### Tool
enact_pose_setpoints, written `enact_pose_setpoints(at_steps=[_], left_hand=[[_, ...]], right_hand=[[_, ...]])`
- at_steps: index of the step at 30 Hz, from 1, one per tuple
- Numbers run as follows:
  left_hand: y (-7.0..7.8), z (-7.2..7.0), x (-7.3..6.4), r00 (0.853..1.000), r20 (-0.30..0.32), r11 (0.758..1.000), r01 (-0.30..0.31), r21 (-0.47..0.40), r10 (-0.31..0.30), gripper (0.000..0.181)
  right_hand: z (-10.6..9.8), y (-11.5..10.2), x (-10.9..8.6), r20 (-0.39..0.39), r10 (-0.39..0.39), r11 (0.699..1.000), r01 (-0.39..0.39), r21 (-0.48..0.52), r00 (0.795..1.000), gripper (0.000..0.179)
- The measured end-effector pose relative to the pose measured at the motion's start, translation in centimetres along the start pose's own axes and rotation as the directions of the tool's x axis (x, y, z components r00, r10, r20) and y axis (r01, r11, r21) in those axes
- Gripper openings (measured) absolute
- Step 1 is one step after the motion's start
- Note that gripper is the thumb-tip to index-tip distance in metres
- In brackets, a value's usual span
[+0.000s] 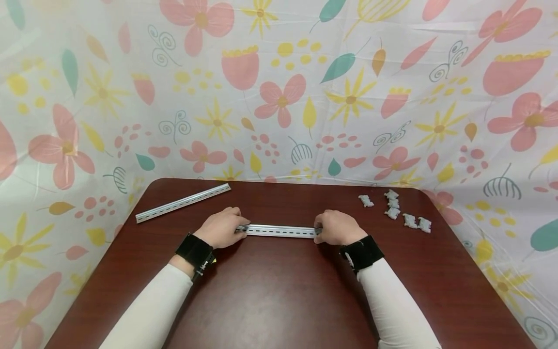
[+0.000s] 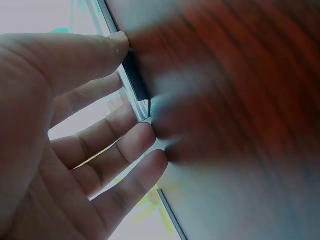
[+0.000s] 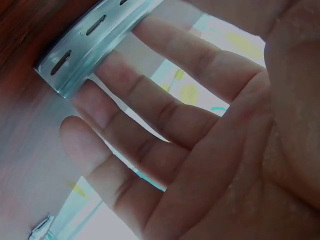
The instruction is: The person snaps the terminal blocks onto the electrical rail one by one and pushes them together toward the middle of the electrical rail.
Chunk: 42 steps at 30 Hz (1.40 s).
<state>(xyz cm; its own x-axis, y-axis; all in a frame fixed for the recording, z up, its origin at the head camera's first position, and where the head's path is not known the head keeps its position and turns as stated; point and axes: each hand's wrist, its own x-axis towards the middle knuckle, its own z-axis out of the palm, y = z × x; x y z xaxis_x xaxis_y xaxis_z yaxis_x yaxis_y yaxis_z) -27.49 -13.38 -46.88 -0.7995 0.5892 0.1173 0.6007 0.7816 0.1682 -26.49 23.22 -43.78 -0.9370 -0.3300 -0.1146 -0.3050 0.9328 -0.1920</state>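
Observation:
A slotted silver DIN rail [image 1: 281,231] lies crosswise on the brown table between my two hands. My left hand [image 1: 221,228] pinches its left end, thumb on the near edge and fingers along the far edge; the left wrist view shows the thumb against the rail [image 2: 131,75]. At the other end, my right hand [image 1: 339,228] holds the rail with fingers along its far side. In the right wrist view the slotted end [image 3: 75,55] sticks out past some fingers, while the thumb's contact is out of sight.
A second slotted rail [image 1: 183,202] lies slanted at the table's back left. Several small grey plastic pieces [image 1: 392,203] are scattered at the back right. Behind the table [image 1: 270,300] hangs a flower-patterned curtain [image 1: 279,63].

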Motion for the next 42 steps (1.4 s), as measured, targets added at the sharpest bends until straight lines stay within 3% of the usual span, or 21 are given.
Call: enact_pose_setpoints(at_steps=[6, 11, 20, 27, 35, 42], left_hand=[[-0.2, 0.2, -0.1, 1.0, -0.005, 1.0, 0.0, -0.006, 0.0, 0.029], [0.0, 0.1, 0.0, 1.0, -0.008, 1.0, -0.009, -0.012, 0.009, 0.028], [0.1, 0.0, 0.0, 1.0, -0.013, 1.0, -0.026, -0.005, 0.026, 0.026], [0.0, 0.2, 0.0, 0.999, -0.02, 0.999, -0.032, 0.0, 0.032, 0.026], [-0.2, 0.5, -0.1, 0.999, -0.033, 1.0, -0.026, 0.009, 0.027, 0.023], [-0.3, 0.6, -0.1, 0.999, -0.037, 0.999, -0.035, 0.02, 0.036, 0.023]], right_hand=[[-0.3, 1.7, 0.2, -0.033, -0.009, 0.999, 0.01, 0.03, 0.999, 0.033], [-0.6, 4.0, 0.3, -0.111, 0.058, 0.998, -0.056, 0.018, 0.992, 0.04], [-0.5, 8.8, 0.5, -0.242, 0.161, 0.987, -0.16, 0.021, 0.957, 0.054], [-0.5, 11.1, 0.6, -0.304, 0.202, 0.979, -0.195, 0.053, 0.931, 0.056], [0.1, 13.2, 0.9, -0.335, 0.226, 0.974, -0.208, 0.089, 0.915, 0.058], [-0.3, 14.0, 0.8, -0.305, 0.245, 0.97, -0.233, 0.074, 0.921, 0.062]])
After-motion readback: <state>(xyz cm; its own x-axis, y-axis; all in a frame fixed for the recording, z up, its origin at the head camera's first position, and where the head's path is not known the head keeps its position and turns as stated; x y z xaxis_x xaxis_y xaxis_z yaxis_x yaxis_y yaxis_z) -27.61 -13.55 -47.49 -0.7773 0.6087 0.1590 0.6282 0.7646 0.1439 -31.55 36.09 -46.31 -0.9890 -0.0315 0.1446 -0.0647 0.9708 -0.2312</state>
